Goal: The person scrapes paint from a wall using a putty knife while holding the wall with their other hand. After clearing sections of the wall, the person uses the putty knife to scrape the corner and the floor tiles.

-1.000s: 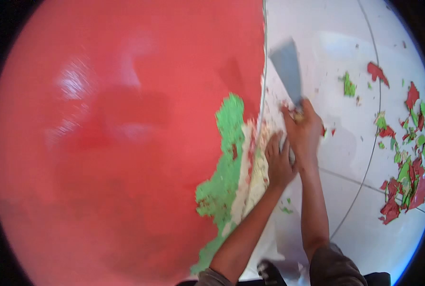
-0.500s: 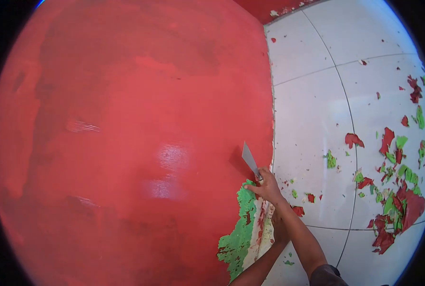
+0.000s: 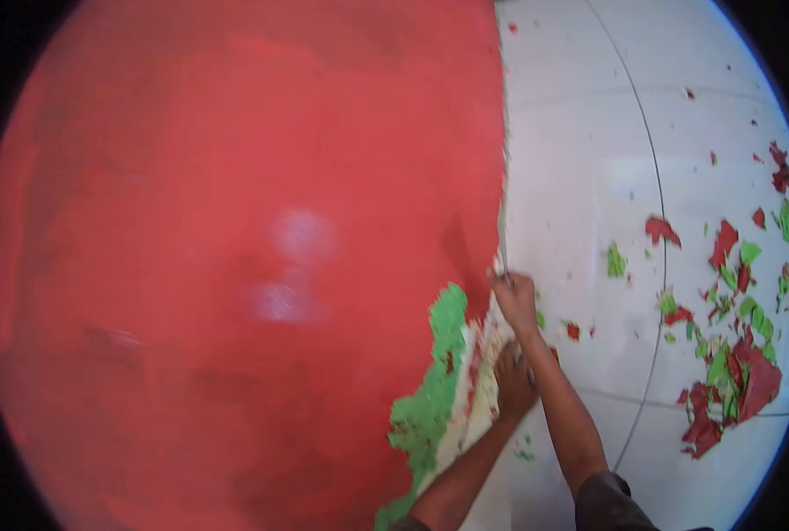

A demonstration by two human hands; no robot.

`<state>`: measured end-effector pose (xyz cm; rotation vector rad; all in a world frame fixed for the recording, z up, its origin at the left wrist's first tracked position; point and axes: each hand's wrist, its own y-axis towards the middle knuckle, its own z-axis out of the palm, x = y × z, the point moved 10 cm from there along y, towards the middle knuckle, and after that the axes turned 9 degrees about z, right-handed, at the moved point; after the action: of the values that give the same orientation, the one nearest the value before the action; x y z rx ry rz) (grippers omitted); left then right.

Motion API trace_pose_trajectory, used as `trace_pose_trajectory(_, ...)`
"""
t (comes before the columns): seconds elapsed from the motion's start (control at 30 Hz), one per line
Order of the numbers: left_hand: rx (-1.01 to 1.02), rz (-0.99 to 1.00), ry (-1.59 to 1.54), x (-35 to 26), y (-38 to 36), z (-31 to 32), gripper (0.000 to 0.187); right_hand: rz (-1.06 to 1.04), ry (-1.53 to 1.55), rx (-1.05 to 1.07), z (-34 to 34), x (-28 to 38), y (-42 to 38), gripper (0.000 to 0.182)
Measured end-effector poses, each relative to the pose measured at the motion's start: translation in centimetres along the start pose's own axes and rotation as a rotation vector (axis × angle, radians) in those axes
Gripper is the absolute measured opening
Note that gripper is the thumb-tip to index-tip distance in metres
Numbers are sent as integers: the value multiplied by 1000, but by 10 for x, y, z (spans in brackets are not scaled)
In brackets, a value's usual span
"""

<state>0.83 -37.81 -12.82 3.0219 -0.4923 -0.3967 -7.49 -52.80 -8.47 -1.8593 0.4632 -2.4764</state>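
My right hand (image 3: 516, 296) is closed around the handle of a putty knife. Its thin blade (image 3: 502, 234) appears almost edge-on where the red wall (image 3: 324, 177) meets the floor. Lower down, my left hand (image 3: 515, 380) rests by the stripped strip at the wall's base, its fingers curled; what they hold, if anything, I cannot make out. Beside both hands, the red paint is gone, baring a green layer (image 3: 425, 416) and a pale, crumbly layer (image 3: 478, 411). My right forearm passes close by the left hand.
White floor tiles (image 3: 580, 177) with dark joints lie to the right of the wall. Peeled red and green paint flakes (image 3: 757, 380) are heaped at the far right. A single green flake (image 3: 616, 260) and a red flake (image 3: 662, 231) lie nearer.
The putty knife has turned from lying across the red wall to nearly edge-on at the floor line. My left hand shows more, beside my right forearm. The view has shifted.
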Motion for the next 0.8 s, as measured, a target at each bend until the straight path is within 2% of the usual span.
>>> trace_pose_trajectory(0.03,-43,0,-4,0,0,-3,64,-9,98,-2,-3,4,-2,49)
trace_pose_trajectory(0.07,-52,7,-70,-1,1,-6,67,22,42,31,-2,-10,4,47)
trace_pose_trajectory(0.13,-63,38,-71,-8,6,-15,68,94,231,28,1,-16,5,40)
trace_pose_trajectory(0.2,-89,46,-100,-12,8,-22,67,150,274,117,5,-4,-1,33)
trace_pose_trajectory(0.27,-109,59,-100,-14,9,-23,66,131,207,117,10,-6,-1,29)
trace_pose_trajectory(0.33,-109,56,-82,-14,8,-23,66,86,225,122,19,-4,-2,29)
trace_pose_trajectory(0.43,-115,46,-107,-13,8,-24,67,-87,214,126,26,15,-12,29)
trace_pose_trajectory(0.53,-90,34,-104,-12,6,-21,70,-152,222,201,40,21,-16,28)
trace_pose_trajectory(0.73,48,-3,-81,1,2,-1,69,-266,194,122,50,8,-14,20)
trace_pose_trajectory(0.8,-8,-7,-61,-5,4,-10,66,-303,159,115,49,10,-18,19)
